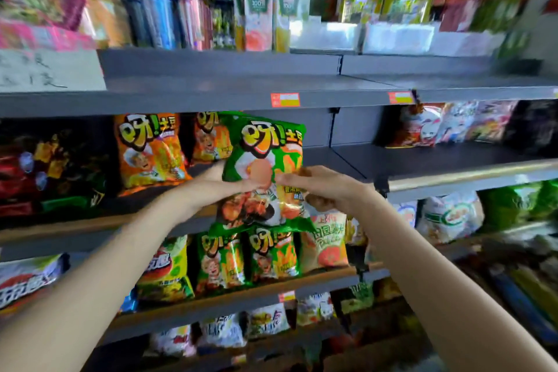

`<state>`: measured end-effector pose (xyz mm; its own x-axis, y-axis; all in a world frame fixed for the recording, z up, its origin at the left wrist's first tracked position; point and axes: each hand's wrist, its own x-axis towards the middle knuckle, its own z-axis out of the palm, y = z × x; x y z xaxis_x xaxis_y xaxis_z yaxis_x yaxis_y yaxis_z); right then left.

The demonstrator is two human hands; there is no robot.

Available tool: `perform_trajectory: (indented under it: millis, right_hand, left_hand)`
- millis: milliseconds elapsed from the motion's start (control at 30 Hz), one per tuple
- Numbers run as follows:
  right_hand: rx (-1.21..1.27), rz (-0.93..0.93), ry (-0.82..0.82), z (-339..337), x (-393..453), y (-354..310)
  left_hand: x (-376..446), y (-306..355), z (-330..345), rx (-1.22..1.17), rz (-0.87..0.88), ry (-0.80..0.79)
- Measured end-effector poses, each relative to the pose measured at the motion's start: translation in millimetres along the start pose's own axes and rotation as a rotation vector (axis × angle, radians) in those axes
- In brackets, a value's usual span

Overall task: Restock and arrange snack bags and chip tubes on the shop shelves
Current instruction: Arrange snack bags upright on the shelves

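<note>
A green snack bag [262, 148] is held upright in front of the middle shelf [362, 166]. My left hand [217, 183] grips its left edge, with the thumb lying across the front of the bag. My right hand [320, 186] pinches the bag's right side at about the same height. Behind the bag, two orange bags of the same brand [148, 151] stand on that shelf. Two smaller green bags of the same kind [247, 257] stand on the shelf below.
The middle shelf is bare right of the held bag up to several mixed bags [447, 125] at the far right. Dark bags [45, 166] fill its left end. The upper shelf [241, 81] holds juice cartons [256, 18] and boxes. Lower shelves carry more snack bags [450, 217].
</note>
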<state>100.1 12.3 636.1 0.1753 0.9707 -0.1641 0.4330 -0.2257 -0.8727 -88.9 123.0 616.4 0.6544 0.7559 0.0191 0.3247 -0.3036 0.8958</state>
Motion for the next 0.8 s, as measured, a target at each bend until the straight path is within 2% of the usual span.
perform_trajectory:
  millis: [100, 233, 333, 433, 533, 600, 667, 800]
  right_hand:
    - [0.186, 0.013, 0.102, -12, 46, 16]
    - [0.329, 0.039, 0.205, -35, 112, 29]
    - [0.402, 0.030, 0.206, -51, 161, 32]
    - [0.465, -0.063, 0.270, -55, 207, 34]
    - [0.271, -0.158, 0.446, -50, 247, 48]
    - [0.218, -0.188, 0.469, -44, 261, 57]
    - [0.315, -0.202, 0.465, -41, 274, 66]
    - [0.345, -0.132, 0.462, -41, 295, 70]
  left_hand:
    - [24, 2, 5, -0.029, 0.007, 0.084]
    - [77, -14, 14, -0.100, -0.054, 0.357]
    - [102, -23, 21, -0.090, -0.049, 0.529]
    - [115, -34, 24, -0.010, -0.088, 0.556]
    - [123, -47, 22, 0.086, -0.128, 0.543]
    - [126, -54, 19, 0.129, -0.170, 0.539]
    - [128, -59, 17, 0.152, -0.204, 0.531]
    - [132, -65, 13, 0.211, -0.235, 0.538]
